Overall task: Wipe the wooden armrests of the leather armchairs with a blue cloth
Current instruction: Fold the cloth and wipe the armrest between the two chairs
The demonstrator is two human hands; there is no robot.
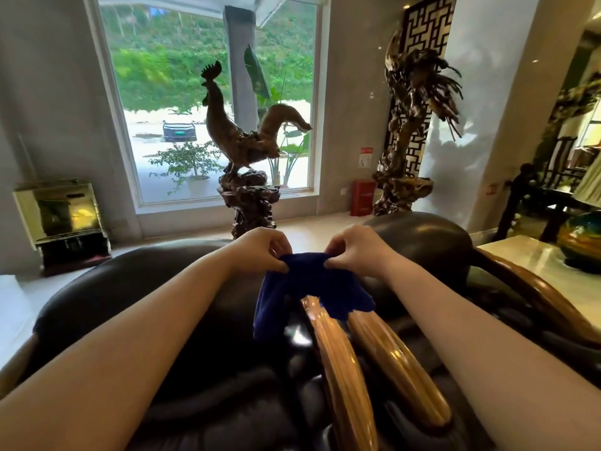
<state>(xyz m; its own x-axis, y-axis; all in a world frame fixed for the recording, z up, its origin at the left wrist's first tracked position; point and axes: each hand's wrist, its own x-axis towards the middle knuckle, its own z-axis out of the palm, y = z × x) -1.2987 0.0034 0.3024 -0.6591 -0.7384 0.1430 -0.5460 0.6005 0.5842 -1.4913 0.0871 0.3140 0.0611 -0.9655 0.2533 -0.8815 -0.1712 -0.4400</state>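
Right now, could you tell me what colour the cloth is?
The cloth is dark blue, seen in the head view.

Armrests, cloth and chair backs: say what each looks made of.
Armrests: wood, likely varnished; golden-brown with grain lines and bright glints.
Cloth: soft fabric, matte deep blue, draping in folds; fibre type unclear. Both hands, left hand and right hand, pinch its top edge.
Chair backs: dark leather or a lookalike; smooth, padded, with a soft sheen.

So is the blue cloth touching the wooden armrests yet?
Cannot tell. In the head view, the blue cloth, pinched by both hands, hangs over the far ends of the wooden armrests, hiding any contact.
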